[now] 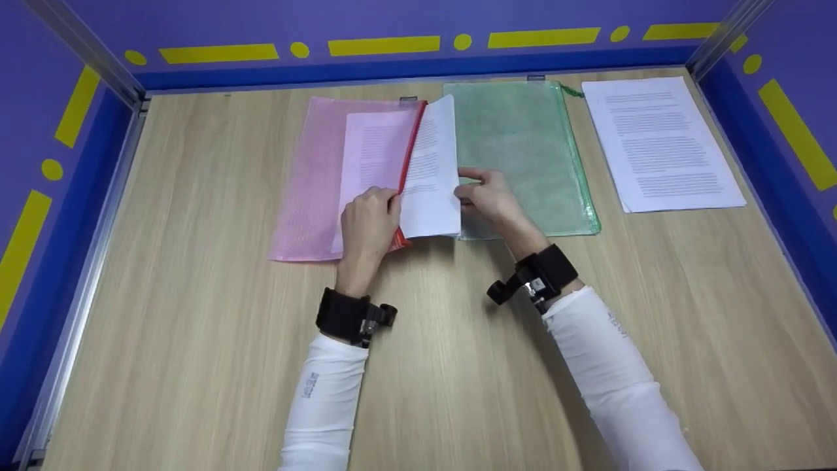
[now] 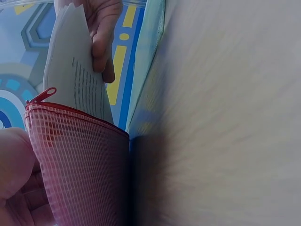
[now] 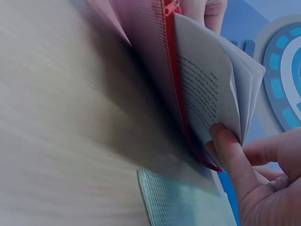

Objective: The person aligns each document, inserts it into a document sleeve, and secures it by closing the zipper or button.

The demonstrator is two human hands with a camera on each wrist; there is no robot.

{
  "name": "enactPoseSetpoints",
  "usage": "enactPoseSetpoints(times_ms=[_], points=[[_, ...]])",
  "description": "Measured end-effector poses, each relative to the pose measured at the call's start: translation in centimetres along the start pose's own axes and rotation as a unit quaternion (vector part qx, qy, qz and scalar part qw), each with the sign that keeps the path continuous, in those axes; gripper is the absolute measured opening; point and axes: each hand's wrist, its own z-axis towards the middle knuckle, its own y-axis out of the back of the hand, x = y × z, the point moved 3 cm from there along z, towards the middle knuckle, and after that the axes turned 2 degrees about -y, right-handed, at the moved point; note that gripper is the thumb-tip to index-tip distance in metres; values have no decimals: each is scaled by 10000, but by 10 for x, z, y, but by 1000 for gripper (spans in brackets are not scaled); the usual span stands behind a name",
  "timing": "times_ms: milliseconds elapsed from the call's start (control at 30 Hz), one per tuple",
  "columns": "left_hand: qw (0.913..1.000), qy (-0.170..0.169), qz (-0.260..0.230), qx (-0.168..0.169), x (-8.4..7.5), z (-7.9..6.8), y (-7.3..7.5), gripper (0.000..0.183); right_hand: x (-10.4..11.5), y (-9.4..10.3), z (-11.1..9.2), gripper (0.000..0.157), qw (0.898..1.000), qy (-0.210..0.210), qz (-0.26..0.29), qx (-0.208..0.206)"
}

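Note:
A pink mesh zip pouch [image 1: 307, 183] with a red zipper edge lies left of centre, its right side open. Printed paper sheets [image 1: 435, 163] sit partly inside it and stick out past the zipper. My left hand [image 1: 369, 219] grips the pouch at its red edge. My right hand [image 1: 490, 196] pinches the outer edge of the sheets between thumb and fingers. In the right wrist view the sheets [image 3: 202, 80] fan apart at their free edge. The red zipper pull [image 2: 45, 94] shows at the pouch's corner in the left wrist view.
A green mesh zip pouch [image 1: 523, 144] lies flat to the right, partly under the sheets and my right hand. Farther right is a stack of printed paper [image 1: 667, 144]. Purple and blue panels [image 1: 392, 19] with yellow marks border the wooden table [image 1: 216, 314].

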Motion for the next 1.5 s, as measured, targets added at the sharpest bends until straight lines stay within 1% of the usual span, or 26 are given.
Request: enactPoseSetpoints(times_ms=[167, 367, 600, 733, 1000, 1100, 1200, 1333, 1433, 1500], points=[[10000, 11, -29, 21, -2, 0, 1, 20, 0, -11, 2, 54, 9999, 76, 66, 70], [10000, 11, -49, 39, -3, 0, 0, 19, 0, -21, 4, 53, 9998, 58, 133, 114], [9999, -78, -111, -30, -5, 1, -1, 20, -2, -31, 5, 49, 9987, 53, 485, 136], [9999, -74, -120, -32, -6, 0, 0, 20, 0, -37, 5, 45, 9985, 122, 533, 56], [9999, -111, -28, 33, -8, -1, 1, 20, 6, -44, 4, 39, 9996, 241, -14, -141], [9998, -174, 30, 56, -10, -1, -1, 20, 9, -45, 4, 37, 9991, 250, -308, -176], [9996, -275, 82, 55, -12, -2, -2, 20, 13, -46, 4, 36, 9973, 284, -637, -216], [9992, -370, 128, 62, -14, -3, -3, 20, 17, -47, 4, 35, 9924, 461, -1107, -275], [9991, -380, 161, 69, -15, -4, -3, 20, 18, -50, 6, 36, 9914, 532, -1171, -257], [9991, -375, 163, 58, -16, -4, -4, 20, 18, -52, 6, 35, 9930, 494, -1053, -203]])
